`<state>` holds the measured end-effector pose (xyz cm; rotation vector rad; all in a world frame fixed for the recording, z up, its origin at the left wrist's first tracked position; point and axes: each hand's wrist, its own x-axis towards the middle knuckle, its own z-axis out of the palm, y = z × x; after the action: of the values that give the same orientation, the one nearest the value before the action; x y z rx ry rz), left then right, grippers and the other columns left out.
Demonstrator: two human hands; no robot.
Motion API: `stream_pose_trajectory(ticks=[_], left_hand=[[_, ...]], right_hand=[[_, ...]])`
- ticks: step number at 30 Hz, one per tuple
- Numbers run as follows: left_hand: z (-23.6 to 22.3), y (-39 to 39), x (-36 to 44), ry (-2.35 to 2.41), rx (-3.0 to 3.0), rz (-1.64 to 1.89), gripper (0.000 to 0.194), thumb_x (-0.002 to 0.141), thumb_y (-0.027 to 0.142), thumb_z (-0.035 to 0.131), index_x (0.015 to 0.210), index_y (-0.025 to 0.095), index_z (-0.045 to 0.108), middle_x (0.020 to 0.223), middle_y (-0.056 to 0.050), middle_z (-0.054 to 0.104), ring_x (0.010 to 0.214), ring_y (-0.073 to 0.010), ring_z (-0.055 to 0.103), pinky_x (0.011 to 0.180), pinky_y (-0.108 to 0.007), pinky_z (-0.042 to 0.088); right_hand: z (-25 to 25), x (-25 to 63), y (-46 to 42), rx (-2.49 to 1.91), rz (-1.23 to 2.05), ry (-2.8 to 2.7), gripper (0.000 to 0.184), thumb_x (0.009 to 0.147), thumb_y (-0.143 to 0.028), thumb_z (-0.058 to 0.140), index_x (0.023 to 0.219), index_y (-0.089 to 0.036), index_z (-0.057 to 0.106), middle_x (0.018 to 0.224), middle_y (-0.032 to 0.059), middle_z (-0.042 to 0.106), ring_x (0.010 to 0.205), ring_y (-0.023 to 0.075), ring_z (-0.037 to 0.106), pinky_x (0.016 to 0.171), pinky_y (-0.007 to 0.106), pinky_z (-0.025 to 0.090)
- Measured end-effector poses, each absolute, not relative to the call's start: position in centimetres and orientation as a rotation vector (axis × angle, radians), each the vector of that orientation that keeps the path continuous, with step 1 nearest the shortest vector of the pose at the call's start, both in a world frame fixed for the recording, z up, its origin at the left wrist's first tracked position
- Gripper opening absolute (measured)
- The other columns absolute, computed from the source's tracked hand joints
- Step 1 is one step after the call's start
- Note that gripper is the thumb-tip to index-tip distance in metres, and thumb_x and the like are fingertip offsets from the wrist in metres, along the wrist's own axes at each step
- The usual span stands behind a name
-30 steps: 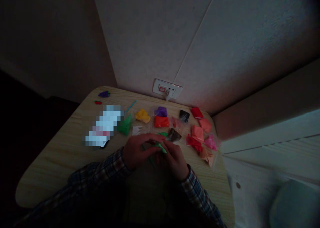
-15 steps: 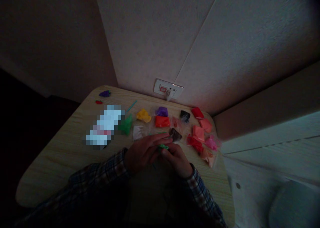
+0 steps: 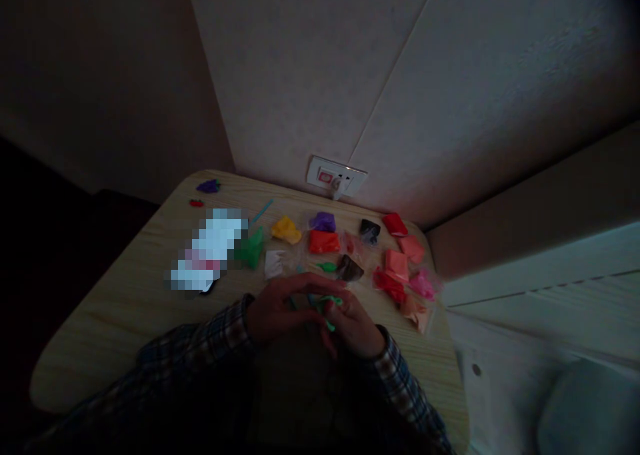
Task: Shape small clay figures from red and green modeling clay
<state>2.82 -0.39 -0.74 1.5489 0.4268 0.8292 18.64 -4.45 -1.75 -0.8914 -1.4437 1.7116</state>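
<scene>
My left hand (image 3: 280, 307) and my right hand (image 3: 356, 320) meet over the near middle of a pale wooden table (image 3: 125, 308). Between their fingertips they pinch a small bright green piece of clay (image 3: 327, 303), with a thin green strip hanging below it. Both hands have their fingers closed round it. A second small green bit (image 3: 327, 266) lies on the table just beyond the hands. The light is dim and the clay's exact shape is hard to make out.
Several small bags of coloured clay lie beyond the hands: yellow (image 3: 286, 230), purple (image 3: 323, 222), orange (image 3: 323, 242), black (image 3: 369, 228), red (image 3: 395, 224), pink (image 3: 424, 284). A green lump (image 3: 250, 247) and a blurred-out flat object (image 3: 207, 258) lie left. A wall socket (image 3: 336, 176) sits behind.
My hands have drawn slightly nearer to me with the green piece, which now hangs lower between the fingers. A small green bit shows on the table beyond them.
</scene>
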Motion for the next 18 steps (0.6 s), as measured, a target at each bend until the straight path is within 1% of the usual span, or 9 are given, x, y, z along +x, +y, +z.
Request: stream_pose_trajectory(ticks=[2, 3, 5, 6, 9, 11, 12, 15, 18], left_hand=[[-0.6, -0.5, 2.9, 0.526, 1.380, 0.853, 0.028, 0.077, 0.029, 0.066, 0.101, 0.015, 0.063, 0.102, -0.011, 0.072, 0.098, -0.0229, 0.066, 0.087, -0.033, 0.051], [-0.6, -0.5, 3.0, 0.571, 1.311, 0.858, 0.027, 0.078, 0.029, 0.065, 0.100, 0.014, 0.062, 0.097, -0.010, 0.073, 0.093, -0.0227, 0.068, 0.084, -0.033, 0.053], [-0.4, -0.5, 3.0, 0.627, 1.251, 0.860, 0.026, 0.080, 0.027, 0.062, 0.103, 0.015, 0.059, 0.092, -0.009, 0.074, 0.089, -0.0219, 0.069, 0.080, -0.033, 0.055], [-0.3, -0.4, 3.0, 0.640, 1.273, 0.864, 0.025, 0.081, 0.026, 0.060, 0.103, 0.015, 0.059, 0.092, -0.008, 0.074, 0.089, -0.0215, 0.069, 0.081, -0.033, 0.054], [-0.2, -0.4, 3.0, 0.673, 1.495, 0.900, 0.019, 0.086, 0.023, 0.053, 0.101, 0.017, 0.062, 0.101, -0.007, 0.073, 0.100, -0.0203, 0.066, 0.090, -0.032, 0.051], [-0.4, -0.6, 3.0, 0.674, 1.653, 0.929, 0.022, 0.088, 0.019, 0.047, 0.104, 0.019, 0.061, 0.108, -0.007, 0.070, 0.107, -0.0190, 0.062, 0.093, -0.031, 0.048], [-0.5, -0.7, 3.0, 0.658, 1.712, 0.939, 0.025, 0.089, 0.017, 0.044, 0.109, 0.019, 0.059, 0.112, -0.007, 0.068, 0.110, -0.0184, 0.060, 0.095, -0.031, 0.047], [-0.9, -1.2, 3.2, 0.576, 1.769, 0.939, 0.038, 0.091, 0.012, 0.037, 0.127, 0.020, 0.045, 0.128, -0.009, 0.058, 0.120, -0.0174, 0.052, 0.102, -0.032, 0.042], [-1.1, -1.5, 3.3, 0.490, 1.749, 0.910, 0.050, 0.089, 0.012, 0.040, 0.137, 0.021, 0.030, 0.139, -0.011, 0.046, 0.128, -0.0194, 0.043, 0.107, -0.036, 0.036]], right_hand=[[-1.2, 18.7, -4.4, -0.834, 1.732, -1.478, 0.066, 0.076, -0.075, 0.033, 0.057, -0.016, 0.055, 0.040, -0.0025, 0.046, 0.035, 0.0075, 0.040, 0.036, 0.019, 0.030], [-0.9, 18.7, -4.4, -0.807, 1.739, -1.488, 0.065, 0.075, -0.075, 0.034, 0.064, -0.016, 0.058, 0.044, -0.0021, 0.048, 0.037, 0.0082, 0.041, 0.038, 0.020, 0.031], [-0.6, 18.7, -4.4, -0.790, 1.753, -1.481, 0.061, 0.076, -0.072, 0.040, 0.077, -0.015, 0.060, 0.049, -0.0019, 0.051, 0.041, 0.0088, 0.043, 0.041, 0.020, 0.032], [-0.5, 18.6, -4.4, -0.808, 1.761, -1.463, 0.058, 0.077, -0.070, 0.042, 0.079, -0.015, 0.060, 0.049, -0.0023, 0.051, 0.041, 0.0087, 0.043, 0.041, 0.020, 0.032], [-0.9, 18.5, -4.4, -0.930, 1.753, -1.398, 0.058, 0.081, -0.067, 0.039, 0.071, -0.014, 0.061, 0.044, -0.0034, 0.048, 0.037, 0.0070, 0.039, 0.039, 0.019, 0.029], [-1.2, 18.4, -4.3, -1.006, 1.708, -1.380, 0.062, 0.082, -0.067, 0.034, 0.063, -0.014, 0.060, 0.040, -0.0035, 0.046, 0.034, 0.0060, 0.036, 0.038, 0.019, 0.026], [-1.4, 18.4, -4.3, -1.043, 1.669, -1.380, 0.063, 0.083, -0.067, 0.033, 0.060, -0.014, 0.059, 0.039, -0.0036, 0.045, 0.033, 0.0059, 0.035, 0.038, 0.019, 0.026], [-1.6, 18.5, -4.2, -1.168, 1.458, -1.367, 0.059, 0.083, -0.065, 0.037, 0.058, -0.015, 0.056, 0.041, -0.0033, 0.045, 0.037, 0.0071, 0.038, 0.040, 0.020, 0.028], [-1.6, 18.7, -4.3, -1.260, 1.266, -1.348, 0.052, 0.084, -0.061, 0.042, 0.061, -0.016, 0.053, 0.046, -0.0033, 0.047, 0.043, 0.0081, 0.041, 0.044, 0.021, 0.031]])
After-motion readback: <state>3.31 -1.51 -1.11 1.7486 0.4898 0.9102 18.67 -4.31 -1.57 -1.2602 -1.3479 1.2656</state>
